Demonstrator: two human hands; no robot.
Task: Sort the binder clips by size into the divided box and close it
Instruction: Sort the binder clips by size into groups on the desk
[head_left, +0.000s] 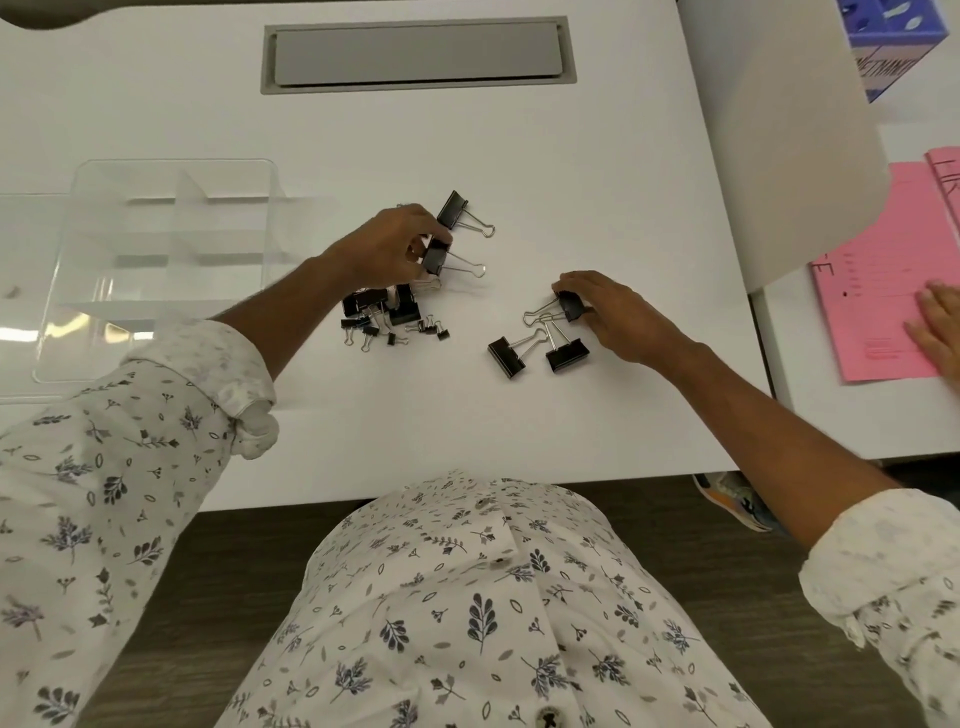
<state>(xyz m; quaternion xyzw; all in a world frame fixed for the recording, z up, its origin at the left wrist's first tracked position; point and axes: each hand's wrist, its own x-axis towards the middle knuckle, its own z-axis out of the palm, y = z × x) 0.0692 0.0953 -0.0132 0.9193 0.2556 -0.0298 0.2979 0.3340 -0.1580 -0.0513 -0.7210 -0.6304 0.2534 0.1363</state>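
Observation:
Black binder clips lie on the white table (467, 426). My left hand (387, 248) pinches a large clip (435, 258) above a heap of medium and small clips (387, 314). Another large clip (453, 209) lies just beyond it. My right hand (615, 312) grips a large clip (570, 305) by its black body. Two more large clips (506, 357) (567, 354) lie in front of that hand. The clear divided box (78, 291) stands open at the left, and its compartments hold nothing.
A grey cable hatch (418, 54) is set into the table at the back. To the right, another person's hand (937, 332) rests on pink paper (872, 280) on a neighbouring table. A purple box (893, 41) stands at the far right.

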